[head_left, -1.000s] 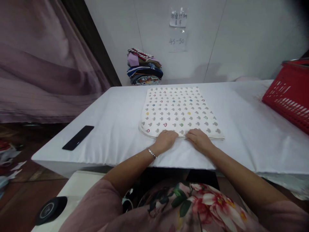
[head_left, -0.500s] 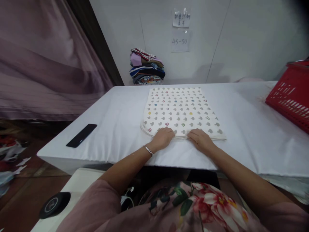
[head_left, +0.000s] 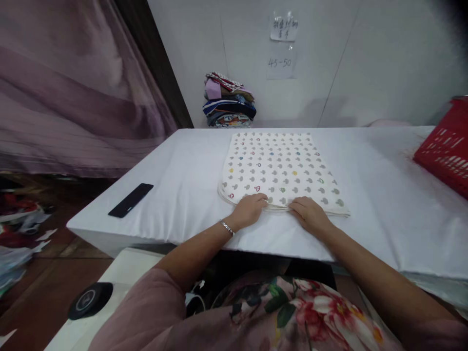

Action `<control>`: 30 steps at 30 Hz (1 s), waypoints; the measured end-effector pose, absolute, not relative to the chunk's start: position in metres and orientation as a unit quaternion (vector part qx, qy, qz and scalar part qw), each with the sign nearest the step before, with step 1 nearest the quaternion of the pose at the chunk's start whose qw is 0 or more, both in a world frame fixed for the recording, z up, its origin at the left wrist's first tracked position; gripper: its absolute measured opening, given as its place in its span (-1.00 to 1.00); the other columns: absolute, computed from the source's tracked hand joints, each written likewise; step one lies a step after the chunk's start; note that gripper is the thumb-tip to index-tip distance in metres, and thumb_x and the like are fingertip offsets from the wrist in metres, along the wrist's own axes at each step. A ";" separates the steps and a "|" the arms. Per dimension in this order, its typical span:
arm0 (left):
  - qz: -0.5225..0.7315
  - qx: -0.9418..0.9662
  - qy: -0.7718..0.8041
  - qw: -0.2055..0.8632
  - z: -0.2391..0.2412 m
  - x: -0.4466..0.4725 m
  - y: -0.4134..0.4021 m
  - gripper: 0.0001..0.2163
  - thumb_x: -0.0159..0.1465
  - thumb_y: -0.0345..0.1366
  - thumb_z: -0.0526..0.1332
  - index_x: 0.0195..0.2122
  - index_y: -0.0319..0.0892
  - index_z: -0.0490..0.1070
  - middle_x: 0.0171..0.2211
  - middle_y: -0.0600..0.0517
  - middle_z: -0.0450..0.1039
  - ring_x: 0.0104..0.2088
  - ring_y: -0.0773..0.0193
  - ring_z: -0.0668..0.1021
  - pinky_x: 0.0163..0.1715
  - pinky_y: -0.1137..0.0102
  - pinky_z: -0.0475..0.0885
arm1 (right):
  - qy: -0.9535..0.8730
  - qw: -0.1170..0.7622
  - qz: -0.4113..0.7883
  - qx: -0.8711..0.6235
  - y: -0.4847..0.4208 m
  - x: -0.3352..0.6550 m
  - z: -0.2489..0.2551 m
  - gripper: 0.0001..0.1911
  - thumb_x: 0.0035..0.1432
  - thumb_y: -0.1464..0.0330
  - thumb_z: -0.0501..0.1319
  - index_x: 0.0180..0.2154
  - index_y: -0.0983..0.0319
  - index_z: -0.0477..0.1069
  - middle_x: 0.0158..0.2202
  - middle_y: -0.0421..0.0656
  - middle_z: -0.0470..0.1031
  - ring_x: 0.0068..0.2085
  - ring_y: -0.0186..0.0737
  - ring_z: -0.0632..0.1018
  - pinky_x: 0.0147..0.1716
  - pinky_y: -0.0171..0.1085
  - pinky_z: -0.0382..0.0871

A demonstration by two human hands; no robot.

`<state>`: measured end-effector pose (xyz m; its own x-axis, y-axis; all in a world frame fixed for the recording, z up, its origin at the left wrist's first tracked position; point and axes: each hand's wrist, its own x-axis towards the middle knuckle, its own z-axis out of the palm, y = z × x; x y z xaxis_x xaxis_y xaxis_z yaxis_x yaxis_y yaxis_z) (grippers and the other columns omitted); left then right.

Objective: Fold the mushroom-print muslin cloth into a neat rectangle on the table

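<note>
A folded white cloth (head_left: 280,165) printed with small grey and coloured shapes lies flat on the white table (head_left: 175,195). My left hand (head_left: 249,210) rests on the cloth's near edge with its fingers curled at the hem. My right hand (head_left: 310,215) lies beside it on the same edge, fingers bent onto the hem. The two hands sit close together near the middle of that edge. A silver bracelet (head_left: 226,227) is on my left wrist.
A black phone (head_left: 130,200) lies near the table's left edge. A stack of folded clothes (head_left: 228,106) stands against the back wall. A red basket (head_left: 446,148) sits at the right. A purple curtain (head_left: 73,87) hangs at the left; a black round object (head_left: 90,300) lies below.
The view has shifted slightly, so everything sits a little further right. Both hands stay on the cloth's near edge with almost no movement.
</note>
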<state>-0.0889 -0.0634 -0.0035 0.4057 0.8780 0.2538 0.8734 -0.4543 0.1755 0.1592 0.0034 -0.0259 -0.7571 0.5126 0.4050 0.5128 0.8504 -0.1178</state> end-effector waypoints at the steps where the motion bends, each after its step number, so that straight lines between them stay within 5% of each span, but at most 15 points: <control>1: 0.152 0.841 0.519 0.004 -0.003 -0.089 -0.065 -0.76 0.22 -0.46 0.03 -0.15 -0.14 0.41 0.02 0.03 0.38 -0.08 0.23 0.45 -0.13 0.33 0.35 | -0.938 0.217 -0.003 -0.271 0.004 0.159 -0.026 -0.71 0.31 0.33 -0.02 -0.19 0.24 0.45 -0.20 -0.02 0.48 -0.20 -0.12 0.43 -0.23 -0.19 0.26; 9: 0.110 0.831 0.545 0.012 0.006 -0.087 -0.065 -0.79 0.32 -0.31 0.03 -0.19 -0.15 0.46 0.02 0.01 0.40 -0.05 0.19 0.45 -0.09 0.30 0.35 | -0.939 0.214 -0.007 -0.270 0.005 0.160 -0.029 -0.72 0.31 0.32 -0.01 -0.19 0.24 0.44 -0.20 -0.03 0.47 -0.19 -0.11 0.42 -0.24 -0.19 0.26; 22: 0.112 0.847 0.515 -0.069 -0.006 -0.092 -0.069 -0.78 0.35 -0.41 -0.03 -0.25 -0.21 0.42 -0.12 0.00 0.45 -0.14 0.24 0.44 -0.14 0.31 0.31 | -0.938 0.216 -0.010 -0.270 0.005 0.160 -0.030 -0.71 0.32 0.30 -0.03 -0.20 0.22 0.45 -0.21 -0.02 0.47 -0.19 -0.10 0.43 -0.23 -0.17 0.26; 30: 0.134 0.847 0.511 -0.063 -0.005 -0.088 -0.072 -0.76 0.36 -0.39 -0.05 -0.28 -0.21 0.41 0.02 -0.02 0.38 0.00 0.23 0.38 -0.02 0.30 0.26 | -0.938 0.226 -0.007 -0.263 0.004 0.160 -0.027 -0.72 0.31 0.33 -0.01 -0.21 0.24 0.45 -0.21 -0.02 0.47 -0.19 -0.11 0.42 -0.26 -0.20 0.26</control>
<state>-0.0878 -0.0716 -0.0054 0.4410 0.8490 0.2911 0.8826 -0.4692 0.0312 0.1599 0.0044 -0.0271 -0.7600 0.4901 0.4269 0.4962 0.8617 -0.1059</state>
